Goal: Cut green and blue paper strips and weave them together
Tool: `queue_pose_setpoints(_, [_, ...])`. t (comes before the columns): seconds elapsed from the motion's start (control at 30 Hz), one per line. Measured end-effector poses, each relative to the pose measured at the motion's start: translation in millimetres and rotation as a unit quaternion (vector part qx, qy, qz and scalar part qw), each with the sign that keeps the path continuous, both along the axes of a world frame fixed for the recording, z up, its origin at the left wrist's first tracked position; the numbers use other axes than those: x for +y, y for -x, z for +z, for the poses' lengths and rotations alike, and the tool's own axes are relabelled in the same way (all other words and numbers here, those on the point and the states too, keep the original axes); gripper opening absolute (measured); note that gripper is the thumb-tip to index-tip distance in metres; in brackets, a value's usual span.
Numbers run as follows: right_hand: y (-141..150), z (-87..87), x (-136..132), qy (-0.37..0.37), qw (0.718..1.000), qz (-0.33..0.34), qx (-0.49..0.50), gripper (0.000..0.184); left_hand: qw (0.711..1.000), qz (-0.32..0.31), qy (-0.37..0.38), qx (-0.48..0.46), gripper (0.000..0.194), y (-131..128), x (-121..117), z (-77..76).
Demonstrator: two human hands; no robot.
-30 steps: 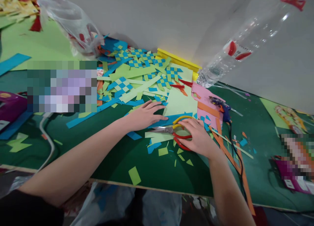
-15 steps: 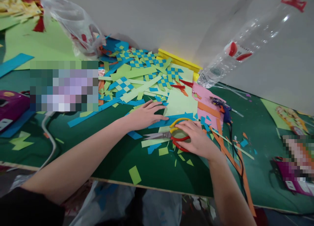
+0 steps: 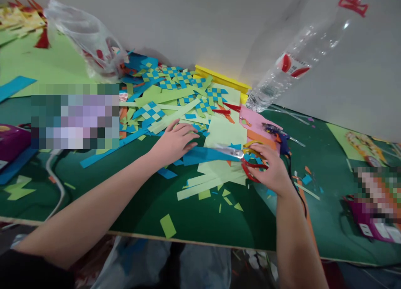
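Observation:
My right hand (image 3: pixel 271 168) grips scissors (image 3: pixel 241 154) with one yellow and one red handle loop. Their blades point left over the right part of a blue paper strip (image 3: pixel 203 154); whether they touch it I cannot tell. My left hand (image 3: pixel 175 140) is at the strip's left end, palm down with its fingers spread. Pale green paper (image 3: pixel 227 130) lies under and behind the blue strip. Below the scissors are pale green strips (image 3: pixel 200 186) and small green scraps. Behind my left hand is a heap of blue-and-green woven paper pieces (image 3: pixel 152 111).
A large plastic bottle (image 3: pixel 291 65) leans at the back right, beside a yellow holder (image 3: pixel 222 78). A glue gun (image 3: pixel 282 143) rests by pink paper (image 3: pixel 258 117). A plastic bag (image 3: pixel 90 38) stands back left. A white cable (image 3: pixel 56 176) runs to the table's front edge.
The scissors have lifted and moved right and away from me, from beside the blue strip to over it. My left hand has shifted slightly left. The view has moved a little.

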State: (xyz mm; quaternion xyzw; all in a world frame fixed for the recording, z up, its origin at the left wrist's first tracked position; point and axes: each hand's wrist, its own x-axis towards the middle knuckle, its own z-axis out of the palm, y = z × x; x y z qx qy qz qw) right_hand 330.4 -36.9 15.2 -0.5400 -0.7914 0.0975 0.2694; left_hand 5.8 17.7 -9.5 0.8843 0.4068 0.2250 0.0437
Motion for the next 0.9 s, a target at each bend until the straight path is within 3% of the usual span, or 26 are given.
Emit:
queue_pose_setpoints(0.2, [1,-3.8,5,-0.077,0.980,-0.183,-0.020,0.045,0.995,-0.080,-0.001,0.056,0.039,-6,-9,-0.3])
queue_pose_setpoints(0.37, [0,-11.6,8,-0.049,0.964,-0.254,-0.054,0.046,0.994,-0.097,0.001,0.057,0.033,-5,-8,-3.0])
queue_pose_setpoints(0.57, [-4,-21.2,13,0.013,0.967,-0.254,-0.032,0.052,0.994,-0.104,-0.022,0.026,0.023,-5,-7,-1.5])
queue_pose_setpoints(0.73, [-5,-23.9,14,0.029,0.973,-0.230,-0.018,0.053,0.985,-0.118,-0.104,0.074,0.031,-2,-5,-0.6])
queue_pose_setpoints(0.9, [-6,-23.7,15,0.026,0.976,-0.216,0.002,0.055,0.986,-0.103,-0.115,0.070,0.035,-2,-5,2.0])
